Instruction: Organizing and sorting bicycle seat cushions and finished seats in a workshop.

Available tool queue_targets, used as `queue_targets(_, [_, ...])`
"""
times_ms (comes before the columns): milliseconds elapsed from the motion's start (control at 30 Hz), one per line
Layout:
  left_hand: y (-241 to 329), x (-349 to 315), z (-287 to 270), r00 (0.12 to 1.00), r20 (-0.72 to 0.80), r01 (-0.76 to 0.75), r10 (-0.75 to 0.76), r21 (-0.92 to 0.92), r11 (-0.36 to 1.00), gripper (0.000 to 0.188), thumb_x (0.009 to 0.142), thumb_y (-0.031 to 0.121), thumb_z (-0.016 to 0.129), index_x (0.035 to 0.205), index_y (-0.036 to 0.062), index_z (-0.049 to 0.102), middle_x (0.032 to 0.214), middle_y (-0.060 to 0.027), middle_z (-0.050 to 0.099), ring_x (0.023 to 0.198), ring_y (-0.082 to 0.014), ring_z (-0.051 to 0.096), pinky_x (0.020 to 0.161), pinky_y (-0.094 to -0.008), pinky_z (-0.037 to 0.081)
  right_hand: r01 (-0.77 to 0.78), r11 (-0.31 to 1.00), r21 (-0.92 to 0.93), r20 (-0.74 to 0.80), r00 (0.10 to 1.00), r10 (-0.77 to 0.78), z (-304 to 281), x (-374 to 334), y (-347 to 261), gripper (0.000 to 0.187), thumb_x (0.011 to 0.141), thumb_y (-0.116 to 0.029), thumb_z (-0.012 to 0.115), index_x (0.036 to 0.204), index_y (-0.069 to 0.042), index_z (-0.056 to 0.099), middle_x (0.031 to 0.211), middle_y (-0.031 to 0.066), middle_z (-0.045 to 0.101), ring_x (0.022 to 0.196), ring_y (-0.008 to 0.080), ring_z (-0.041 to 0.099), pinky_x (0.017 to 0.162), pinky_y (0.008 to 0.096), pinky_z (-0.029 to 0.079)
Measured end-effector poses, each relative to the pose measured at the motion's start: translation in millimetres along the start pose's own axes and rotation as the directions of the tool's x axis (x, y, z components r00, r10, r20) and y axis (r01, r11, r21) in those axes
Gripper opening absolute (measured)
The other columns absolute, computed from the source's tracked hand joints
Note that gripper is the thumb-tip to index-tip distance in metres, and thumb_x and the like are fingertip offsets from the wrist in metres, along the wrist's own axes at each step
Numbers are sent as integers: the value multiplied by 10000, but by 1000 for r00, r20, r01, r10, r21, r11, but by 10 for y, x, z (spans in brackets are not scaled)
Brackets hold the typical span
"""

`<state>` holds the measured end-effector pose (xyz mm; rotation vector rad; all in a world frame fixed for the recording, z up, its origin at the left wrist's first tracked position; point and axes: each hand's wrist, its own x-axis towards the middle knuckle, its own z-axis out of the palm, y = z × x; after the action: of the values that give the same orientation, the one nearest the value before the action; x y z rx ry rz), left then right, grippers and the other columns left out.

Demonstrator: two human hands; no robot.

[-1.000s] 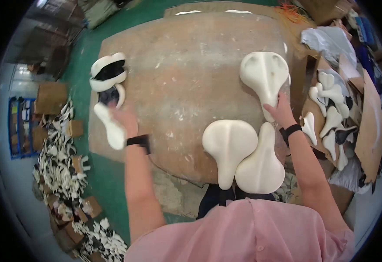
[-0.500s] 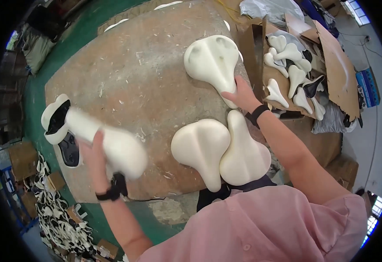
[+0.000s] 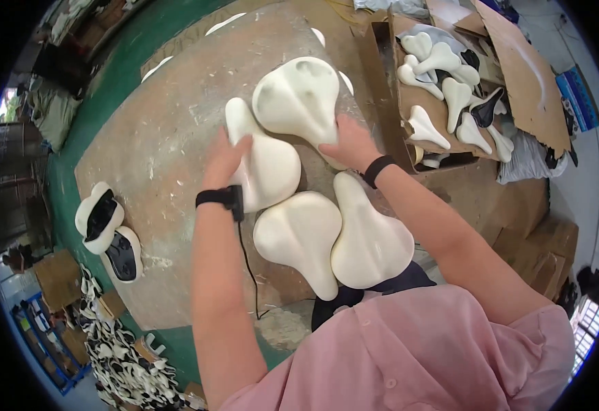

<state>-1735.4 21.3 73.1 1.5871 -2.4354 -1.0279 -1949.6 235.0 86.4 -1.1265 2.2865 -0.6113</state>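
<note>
My left hand [image 3: 223, 163] grips a white bicycle saddle [image 3: 271, 168] by its side, the narrow nose pointing away from me. My right hand [image 3: 354, 145] holds the nose of another white saddle [image 3: 298, 96], whose wide rear shows grey smudges. These two saddles lie close side by side, tops up. Nearer to me, a saddle [image 3: 298, 229] with its nose toward me sits against another saddle [image 3: 371, 243] turned the opposite way. At the table's left edge, two saddles, one tilted [image 3: 86, 218] and one upside down [image 3: 123, 255], show black undersides.
The worn table [image 3: 176, 157] carries scattered white scraps. On the right stands an open cardboard box [image 3: 409, 154] with several smaller saddles on a cardboard sheet. A big heap of saddles [image 3: 125, 356] covers the floor at lower left. A dark cord hangs from my left wristband.
My left hand has carried its saddle from the table's left side to the middle, beside the smudged one. My right hand keeps its hold. The whole view has shifted slightly.
</note>
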Motion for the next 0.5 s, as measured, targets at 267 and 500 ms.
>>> queue_targets(267, [552, -86, -144, 971, 239, -6, 11, -20, 1000, 540, 827, 307, 682, 1257, 15, 533, 1111, -193, 653, 1000, -313, 634, 870, -397, 471, -27, 994, 106, -96, 995, 38, -62, -111, 90, 567, 716, -344, 741, 1090, -5, 483, 1079, 224, 577, 996, 398, 572, 853, 447, 470])
queue_targets(500, [343, -86, 88, 970, 184, -29, 157, -555, 831, 540, 812, 257, 687, 1277, 37, 523, 1078, -202, 658, 952, -315, 642, 851, -397, 478, -116, 979, 170, -88, 987, 132, -114, -177, -33, 561, 708, -365, 736, 1067, -2, 502, 1036, 222, 595, 978, 382, 582, 848, 428, 470])
